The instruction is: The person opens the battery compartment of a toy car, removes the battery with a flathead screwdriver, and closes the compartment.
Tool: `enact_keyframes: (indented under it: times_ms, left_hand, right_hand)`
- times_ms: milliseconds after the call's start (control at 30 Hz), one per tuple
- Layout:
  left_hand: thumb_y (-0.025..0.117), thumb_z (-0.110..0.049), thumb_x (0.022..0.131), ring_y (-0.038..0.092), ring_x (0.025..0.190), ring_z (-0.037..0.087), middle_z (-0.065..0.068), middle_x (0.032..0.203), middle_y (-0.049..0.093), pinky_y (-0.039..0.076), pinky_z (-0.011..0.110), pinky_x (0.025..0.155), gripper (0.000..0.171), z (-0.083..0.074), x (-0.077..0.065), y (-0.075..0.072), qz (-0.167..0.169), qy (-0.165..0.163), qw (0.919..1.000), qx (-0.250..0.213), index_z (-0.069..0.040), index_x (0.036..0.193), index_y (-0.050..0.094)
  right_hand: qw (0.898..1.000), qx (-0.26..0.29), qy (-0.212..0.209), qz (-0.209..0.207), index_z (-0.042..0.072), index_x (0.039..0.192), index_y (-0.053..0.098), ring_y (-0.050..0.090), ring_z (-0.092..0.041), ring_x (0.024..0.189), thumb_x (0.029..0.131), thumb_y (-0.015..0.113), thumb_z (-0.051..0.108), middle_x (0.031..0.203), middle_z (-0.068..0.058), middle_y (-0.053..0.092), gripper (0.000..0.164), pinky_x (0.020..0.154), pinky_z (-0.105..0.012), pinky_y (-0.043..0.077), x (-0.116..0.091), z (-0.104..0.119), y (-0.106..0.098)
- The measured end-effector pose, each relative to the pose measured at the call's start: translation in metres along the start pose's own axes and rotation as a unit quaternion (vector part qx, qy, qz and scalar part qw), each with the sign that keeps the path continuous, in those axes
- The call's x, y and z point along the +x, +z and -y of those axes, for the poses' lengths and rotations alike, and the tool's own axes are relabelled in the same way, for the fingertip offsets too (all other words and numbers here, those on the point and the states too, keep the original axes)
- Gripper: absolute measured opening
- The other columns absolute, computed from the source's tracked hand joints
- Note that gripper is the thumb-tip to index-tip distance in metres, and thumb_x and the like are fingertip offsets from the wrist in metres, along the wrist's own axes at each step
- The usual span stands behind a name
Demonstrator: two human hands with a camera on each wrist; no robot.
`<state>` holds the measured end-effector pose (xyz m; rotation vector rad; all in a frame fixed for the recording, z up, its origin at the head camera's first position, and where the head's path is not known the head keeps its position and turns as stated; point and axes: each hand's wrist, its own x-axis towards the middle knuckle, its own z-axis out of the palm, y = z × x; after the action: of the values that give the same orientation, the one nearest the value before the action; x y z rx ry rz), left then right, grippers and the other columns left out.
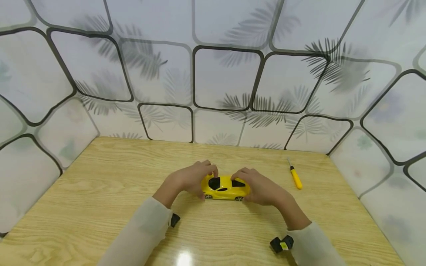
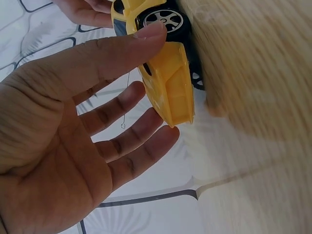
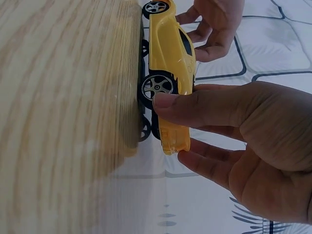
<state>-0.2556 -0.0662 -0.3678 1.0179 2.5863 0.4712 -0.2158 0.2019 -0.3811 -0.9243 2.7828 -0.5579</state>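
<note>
A yellow toy car (image 1: 227, 193) with black windows and silver-spoked wheels is wheels-down at the wooden table top, side-on in the head view. My left hand (image 1: 193, 179) grips its left end. In the left wrist view the thumb lies by a wheel (image 2: 165, 20) and the other fingers curl along the far side. My right hand (image 1: 263, 187) holds the right end. Its thumb presses near a wheel (image 3: 158, 85) in the right wrist view, with fingers around the opposite side. Whether the wheels bear fully on the table cannot be told.
A screwdriver (image 1: 296, 178) with a yellow and black handle lies to the right of the car, its tip pointing away. Patterned white walls (image 1: 226, 81) close off the back and both sides of the wooden table (image 1: 126, 166).
</note>
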Motion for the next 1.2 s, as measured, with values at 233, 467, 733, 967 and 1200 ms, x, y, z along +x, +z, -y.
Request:
enact_keyframes:
  times_ms: [233, 467, 733, 967, 1200]
  left_hand:
    - [0.095, -0.013, 0.074, 0.05, 0.116, 0.026, 0.002, 0.126, 0.052, 0.052, 0.043, 0.099, 0.064, 0.002, 0.001, -0.001, 0.004, 0.006, 0.9999, 0.008, -0.021, 0.125, 0.057]
    - [0.091, -0.01, 0.075, 0.054, 0.124, 0.025, 0.001, 0.128, 0.056, 0.05, 0.043, 0.106, 0.06, 0.005, 0.001, -0.005, 0.01, 0.011, 0.9998, -0.013, -0.02, 0.127, 0.061]
    - [0.089, -0.012, 0.081, 0.057, 0.126, 0.029, -0.001, 0.13, 0.063, 0.051, 0.045, 0.105, 0.048, 0.014, -0.005, -0.013, 0.021, 0.003, 0.9958, -0.089, -0.018, 0.123, 0.067]
    - [0.085, -0.016, 0.086, 0.059, 0.125, 0.028, -0.005, 0.123, 0.066, 0.054, 0.045, 0.102, 0.033, 0.024, -0.008, -0.016, 0.02, 0.018, 0.9928, -0.117, -0.022, 0.115, 0.07]
    - [0.081, -0.017, 0.09, 0.061, 0.124, 0.027, -0.007, 0.122, 0.066, 0.055, 0.042, 0.101, 0.03, 0.03, -0.009, -0.016, 0.027, 0.027, 0.9888, -0.144, -0.023, 0.118, 0.071]
  right_hand:
    - [1.0, 0.004, -0.001, 0.005, 0.014, 0.14, 0.059, 0.051, -0.03, 0.13, 0.081, 0.087, 0.008, 0.143, -0.007, 0.055, 0.066, 0.106, -0.052, 0.049, -0.001, -0.002, -0.002]
    - [0.999, 0.034, 0.002, 0.022, 0.014, 0.144, 0.058, 0.049, -0.032, 0.135, 0.085, 0.082, 0.012, 0.145, -0.006, 0.055, 0.063, 0.111, -0.056, 0.044, -0.002, -0.005, -0.006]
    - [0.996, 0.089, 0.004, 0.03, 0.011, 0.145, 0.056, 0.053, -0.032, 0.133, 0.09, 0.077, 0.017, 0.146, -0.006, 0.056, 0.059, 0.109, -0.055, 0.047, -0.005, -0.012, -0.01]
    - [0.992, 0.125, -0.002, 0.022, 0.011, 0.144, 0.058, 0.054, -0.031, 0.133, 0.092, 0.072, 0.017, 0.144, -0.006, 0.059, 0.054, 0.111, -0.056, 0.046, -0.005, -0.017, -0.011]
    - [0.986, 0.167, -0.012, 0.016, 0.01, 0.141, 0.061, 0.056, -0.029, 0.132, 0.097, 0.07, 0.021, 0.141, -0.005, 0.061, 0.046, 0.111, -0.053, 0.047, -0.006, -0.026, -0.012]
